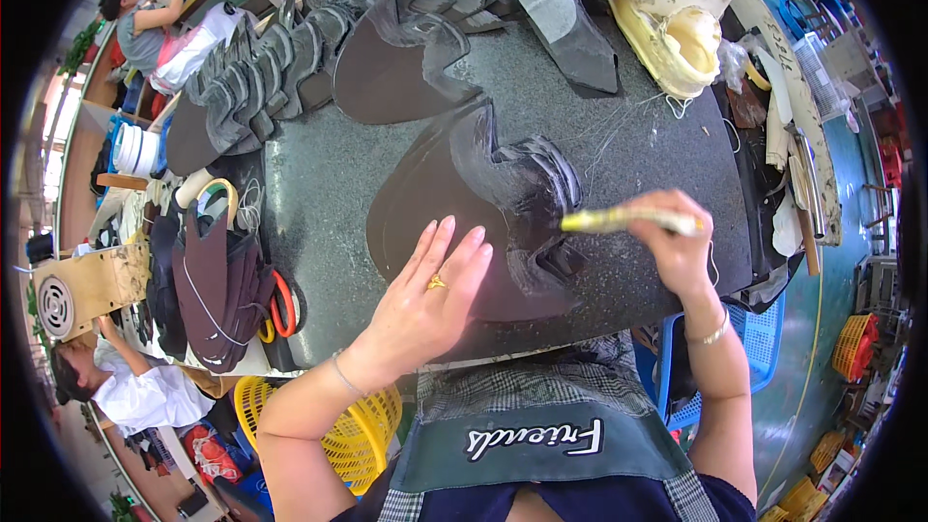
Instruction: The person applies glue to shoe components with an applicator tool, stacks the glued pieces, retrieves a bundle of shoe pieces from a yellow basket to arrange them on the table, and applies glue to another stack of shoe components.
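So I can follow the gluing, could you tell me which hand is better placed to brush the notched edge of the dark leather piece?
Probably the right hand: it holds the brush with its tip over the notched edge of the dark leather piece. The left hand lies flat on the piece, pinning it.

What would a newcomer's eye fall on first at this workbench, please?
First, the left hand pressed flat on a dark brown leather piece at the centre of the grey worktable. Beside it, the right hand grips a yellowed brush over the piece's scalloped edge. Overlapping dark cut pieces fan along the table's far left.
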`<state>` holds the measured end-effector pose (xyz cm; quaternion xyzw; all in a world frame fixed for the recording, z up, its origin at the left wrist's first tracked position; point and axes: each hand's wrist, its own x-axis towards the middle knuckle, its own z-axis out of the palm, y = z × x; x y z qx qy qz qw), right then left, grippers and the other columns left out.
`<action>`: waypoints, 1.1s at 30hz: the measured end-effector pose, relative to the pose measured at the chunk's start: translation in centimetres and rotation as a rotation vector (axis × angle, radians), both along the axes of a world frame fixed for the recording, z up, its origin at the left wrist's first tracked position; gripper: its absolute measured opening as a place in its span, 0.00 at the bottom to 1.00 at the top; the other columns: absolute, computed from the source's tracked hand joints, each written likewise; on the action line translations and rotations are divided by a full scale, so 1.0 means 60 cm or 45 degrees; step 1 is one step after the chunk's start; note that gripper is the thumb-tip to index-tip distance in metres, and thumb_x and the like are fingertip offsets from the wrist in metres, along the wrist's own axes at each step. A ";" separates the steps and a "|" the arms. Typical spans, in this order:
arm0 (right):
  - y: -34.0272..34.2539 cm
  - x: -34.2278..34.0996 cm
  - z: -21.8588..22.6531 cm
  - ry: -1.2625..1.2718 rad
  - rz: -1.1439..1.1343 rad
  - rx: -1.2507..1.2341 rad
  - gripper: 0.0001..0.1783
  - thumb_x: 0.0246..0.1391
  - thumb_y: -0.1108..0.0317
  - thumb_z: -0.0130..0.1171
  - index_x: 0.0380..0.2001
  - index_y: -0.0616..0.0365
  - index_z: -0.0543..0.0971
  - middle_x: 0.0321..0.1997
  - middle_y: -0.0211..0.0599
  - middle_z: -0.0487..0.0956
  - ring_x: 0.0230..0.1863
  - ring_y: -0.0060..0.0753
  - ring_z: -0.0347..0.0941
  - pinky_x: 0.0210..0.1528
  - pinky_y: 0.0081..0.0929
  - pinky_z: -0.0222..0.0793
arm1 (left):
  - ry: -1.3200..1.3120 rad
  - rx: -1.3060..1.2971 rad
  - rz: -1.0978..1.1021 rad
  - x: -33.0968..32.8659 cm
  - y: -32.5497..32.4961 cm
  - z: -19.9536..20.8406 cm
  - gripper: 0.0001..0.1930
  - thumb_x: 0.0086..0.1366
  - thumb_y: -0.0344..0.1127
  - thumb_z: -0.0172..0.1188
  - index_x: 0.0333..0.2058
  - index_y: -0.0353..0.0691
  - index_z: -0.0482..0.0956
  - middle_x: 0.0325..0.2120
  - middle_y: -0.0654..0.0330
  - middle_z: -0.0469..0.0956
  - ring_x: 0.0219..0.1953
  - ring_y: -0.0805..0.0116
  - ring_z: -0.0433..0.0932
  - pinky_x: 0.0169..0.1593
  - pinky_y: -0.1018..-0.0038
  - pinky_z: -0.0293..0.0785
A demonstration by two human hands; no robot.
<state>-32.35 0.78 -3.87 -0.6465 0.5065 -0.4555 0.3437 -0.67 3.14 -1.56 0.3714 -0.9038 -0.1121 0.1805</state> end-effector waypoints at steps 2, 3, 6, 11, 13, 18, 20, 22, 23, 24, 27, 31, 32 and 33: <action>-0.030 -0.010 -0.022 -0.148 -0.366 -0.044 0.08 0.51 0.80 0.66 0.37 0.65 0.81 0.35 0.39 0.84 0.35 0.23 0.79 0.39 0.21 0.76 | 0.155 -0.092 0.123 -0.002 -0.015 -0.011 0.20 0.58 0.24 0.59 0.51 0.28 0.72 0.47 0.47 0.79 0.53 0.49 0.79 0.57 0.60 0.76; -0.041 -0.008 -0.019 -0.316 -0.529 -0.085 0.08 0.52 0.80 0.66 0.37 0.65 0.81 0.35 0.38 0.84 0.35 0.22 0.78 0.39 0.20 0.75 | 0.152 -0.102 0.132 -0.003 -0.023 -0.004 0.20 0.58 0.24 0.59 0.51 0.28 0.72 0.47 0.47 0.79 0.53 0.49 0.79 0.57 0.60 0.76; -0.044 0.015 0.033 -0.273 -0.221 -0.361 0.08 0.52 0.79 0.66 0.37 0.66 0.81 0.35 0.40 0.84 0.35 0.27 0.80 0.40 0.23 0.77 | 0.666 0.408 0.751 0.004 -0.058 0.016 0.11 0.70 0.29 0.54 0.48 0.30 0.73 0.32 0.53 0.82 0.35 0.64 0.81 0.42 0.67 0.75; -0.125 0.128 0.051 -0.045 0.320 -0.895 0.12 0.47 0.81 0.66 0.38 0.64 0.82 0.35 0.45 0.84 0.38 0.43 0.83 0.44 0.31 0.79 | 0.702 0.581 0.801 0.027 -0.075 0.017 0.11 0.73 0.33 0.53 0.45 0.31 0.76 0.29 0.60 0.80 0.32 0.77 0.73 0.39 0.76 0.71; -0.122 0.106 0.045 0.074 0.386 -0.815 0.14 0.44 0.82 0.67 0.38 0.63 0.83 0.36 0.43 0.84 0.39 0.41 0.83 0.45 0.30 0.79 | 0.846 0.584 0.741 0.016 -0.073 0.010 0.11 0.73 0.34 0.53 0.44 0.30 0.76 0.30 0.62 0.80 0.33 0.78 0.72 0.40 0.77 0.70; -0.086 -0.014 0.083 0.030 -0.173 -0.276 0.08 0.51 0.79 0.67 0.37 0.62 0.83 0.36 0.33 0.84 0.38 0.23 0.80 0.41 0.21 0.75 | 1.043 0.344 0.717 0.061 -0.082 0.017 0.12 0.72 0.36 0.57 0.45 0.32 0.79 0.37 0.64 0.81 0.39 0.80 0.72 0.46 0.78 0.70; -0.135 -0.073 0.087 0.123 -0.649 -0.391 0.09 0.53 0.73 0.67 0.38 0.62 0.83 0.34 0.31 0.84 0.36 0.20 0.79 0.39 0.19 0.73 | 0.946 -0.054 0.894 0.097 -0.108 0.036 0.13 0.72 0.34 0.57 0.47 0.31 0.78 0.41 0.61 0.82 0.41 0.75 0.76 0.49 0.77 0.71; -0.192 -0.131 0.092 0.392 -0.879 -0.304 0.13 0.53 0.65 0.67 0.36 0.65 0.83 0.32 0.40 0.85 0.34 0.28 0.81 0.40 0.27 0.74 | 0.802 -0.448 0.682 0.127 -0.160 0.043 0.13 0.74 0.29 0.50 0.51 0.30 0.77 0.45 0.56 0.82 0.46 0.70 0.78 0.55 0.74 0.70; -0.218 -0.155 0.082 0.481 -0.960 -0.173 0.15 0.52 0.62 0.67 0.36 0.64 0.83 0.32 0.45 0.85 0.33 0.36 0.82 0.40 0.32 0.74 | 0.739 -0.406 0.529 0.122 -0.189 0.045 0.14 0.71 0.23 0.49 0.52 0.32 0.77 0.49 0.53 0.81 0.52 0.64 0.79 0.59 0.71 0.69; -0.245 -0.160 0.074 0.786 -1.036 -0.145 0.16 0.51 0.61 0.67 0.36 0.63 0.83 0.32 0.47 0.84 0.33 0.40 0.82 0.40 0.34 0.74 | 0.518 -0.480 0.409 0.132 -0.216 0.046 0.16 0.69 0.21 0.50 0.53 0.33 0.77 0.51 0.53 0.80 0.55 0.60 0.78 0.62 0.68 0.68; -0.278 -0.173 0.064 0.622 -0.738 -0.105 0.17 0.50 0.62 0.68 0.36 0.67 0.82 0.31 0.48 0.84 0.32 0.39 0.82 0.38 0.34 0.76 | 0.058 -0.381 0.374 0.137 -0.256 -0.004 0.28 0.58 0.28 0.66 0.59 0.42 0.74 0.59 0.57 0.74 0.65 0.55 0.68 0.70 0.55 0.55; -0.237 -0.204 0.084 -0.140 -0.621 0.145 0.13 0.56 0.72 0.64 0.40 0.73 0.79 0.39 0.47 0.84 0.35 0.34 0.83 0.35 0.24 0.81 | 0.187 -0.162 0.236 0.104 -0.166 0.002 0.37 0.48 0.44 0.74 0.60 0.49 0.74 0.62 0.58 0.72 0.67 0.54 0.64 0.71 0.50 0.50; -0.224 -0.209 0.086 -0.160 -0.579 0.199 0.13 0.56 0.73 0.63 0.41 0.72 0.78 0.40 0.47 0.84 0.35 0.34 0.84 0.35 0.25 0.82 | 0.124 -0.039 0.084 0.096 -0.133 0.012 0.38 0.46 0.48 0.74 0.59 0.51 0.75 0.63 0.59 0.70 0.68 0.54 0.63 0.72 0.48 0.48; -0.203 -0.207 0.089 -0.177 -0.540 0.253 0.13 0.56 0.74 0.62 0.42 0.72 0.78 0.40 0.48 0.84 0.36 0.35 0.84 0.35 0.25 0.82 | 0.065 0.085 -0.071 0.084 -0.105 0.022 0.39 0.45 0.51 0.74 0.59 0.53 0.76 0.64 0.60 0.69 0.69 0.53 0.61 0.72 0.46 0.46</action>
